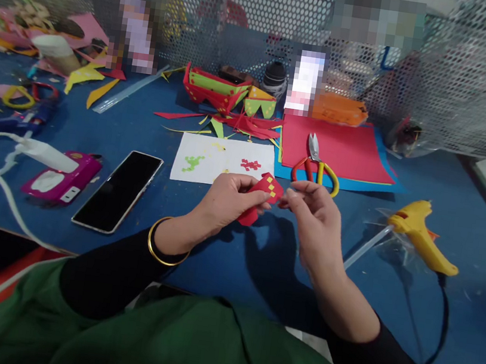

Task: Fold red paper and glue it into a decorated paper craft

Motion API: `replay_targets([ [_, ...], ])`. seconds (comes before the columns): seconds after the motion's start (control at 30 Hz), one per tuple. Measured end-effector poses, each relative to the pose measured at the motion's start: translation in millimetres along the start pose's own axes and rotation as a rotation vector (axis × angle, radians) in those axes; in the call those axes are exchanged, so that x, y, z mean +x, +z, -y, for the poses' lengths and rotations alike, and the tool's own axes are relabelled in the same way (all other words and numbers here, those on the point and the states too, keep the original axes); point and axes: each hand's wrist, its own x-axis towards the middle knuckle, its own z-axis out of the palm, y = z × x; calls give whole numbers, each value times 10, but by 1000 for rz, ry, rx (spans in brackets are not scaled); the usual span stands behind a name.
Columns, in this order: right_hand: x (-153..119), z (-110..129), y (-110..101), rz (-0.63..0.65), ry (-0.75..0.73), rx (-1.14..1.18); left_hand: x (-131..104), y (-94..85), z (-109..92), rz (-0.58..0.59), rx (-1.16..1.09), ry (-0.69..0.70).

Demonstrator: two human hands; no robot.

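Note:
My left hand (pixel 232 200) grips a folded piece of red paper (pixel 249 215) with small yellow squares on its upper face. Close to the paper's right end, the fingertips of my right hand (pixel 315 219) are pinched together; whatever they hold is too small to make out. Just beyond lies a white sheet (pixel 184 165) bearing little green, red and yellow paper bits. Scissors (pixel 313 162) with red and yellow handles rest partly on a stack of coloured paper (pixel 342 148), red on top.
To the right lies a yellow glue gun (pixel 426 232) with its cord. On the left are a phone (pixel 117 191) and a magenta power socket (pixel 62 178) with a white plug. Red and green paper shapes (pixel 215 91) and paper strips (pixel 251 125) sit before the metal mesh (pixel 277 0).

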Motion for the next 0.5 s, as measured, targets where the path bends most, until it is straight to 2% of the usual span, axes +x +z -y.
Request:
replay_targets([
  [0.17, -14, 51, 24, 73, 132, 107, -11, 2, -23, 22, 3, 16],
  [0.5, -15, 40, 42, 69, 150, 126, -12, 3, -38, 54, 84, 2],
])
